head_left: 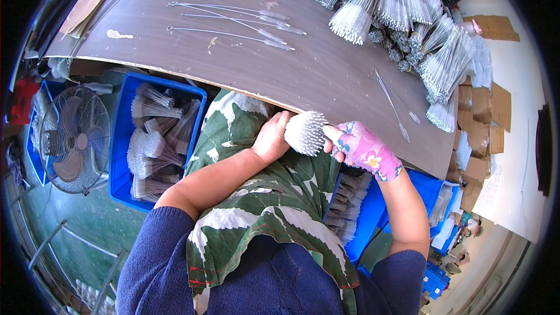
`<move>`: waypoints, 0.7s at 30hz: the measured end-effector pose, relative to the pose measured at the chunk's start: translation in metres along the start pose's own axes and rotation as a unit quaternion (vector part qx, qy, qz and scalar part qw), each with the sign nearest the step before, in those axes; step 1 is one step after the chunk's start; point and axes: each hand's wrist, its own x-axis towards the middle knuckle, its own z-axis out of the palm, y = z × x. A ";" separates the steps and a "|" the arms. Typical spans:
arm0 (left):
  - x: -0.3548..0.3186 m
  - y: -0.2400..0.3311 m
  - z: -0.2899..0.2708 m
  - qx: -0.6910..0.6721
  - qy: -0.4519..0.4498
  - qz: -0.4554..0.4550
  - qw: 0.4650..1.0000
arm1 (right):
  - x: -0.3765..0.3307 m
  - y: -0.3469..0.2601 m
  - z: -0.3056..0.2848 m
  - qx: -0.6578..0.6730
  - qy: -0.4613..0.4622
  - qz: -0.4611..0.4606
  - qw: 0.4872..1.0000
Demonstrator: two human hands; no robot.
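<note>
A bundle of thin wire brushes (306, 133) with white bristle tips is held over my lap at the table's front edge. My left hand (273, 137), bare, is closed round the bundle, its fingers partly hidden behind the bristle end. From the other side my right hand (361, 149), in a pink flowered fingerless glove, grips the bundle's edge with curled fingers and thumb. The wire ends of the bundle are hidden. On the table to the right lie a few loose wire brushes (396, 111). Several more loose brushes (256, 26) lie farther off, left of the middle.
Tied brush bundles (402, 11) are heaped at the table's far right. A blue bin (118, 166) of bundles stands left of my legs, beside a floor fan (79, 140). Another blue bin (368, 219) is at my right. Cardboard (93, 0) lies at the far left.
</note>
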 end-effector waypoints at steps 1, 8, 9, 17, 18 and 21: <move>0.000 -0.001 0.000 -0.001 0.001 0.009 1.000 | 0.001 0.001 0.000 0.001 0.000 0.000 1.000; -0.001 -0.001 0.001 0.018 0.003 0.009 1.000 | 0.007 -0.002 0.004 -0.075 0.030 -0.051 0.995; 0.000 -0.001 0.001 0.019 0.002 0.013 1.000 | 0.008 -0.002 0.003 -0.100 0.033 -0.061 0.993; 0.001 0.001 -0.004 -0.013 0.001 0.005 1.000 | -0.007 0.004 -0.002 0.060 -0.022 -0.039 0.997; 0.002 0.001 -0.005 -0.041 -0.013 0.001 0.999 | -0.011 0.006 -0.004 0.087 -0.029 -0.036 0.995; 0.003 -0.004 -0.005 -0.087 -0.030 0.008 0.996 | -0.015 0.015 -0.008 0.127 -0.030 -0.062 0.989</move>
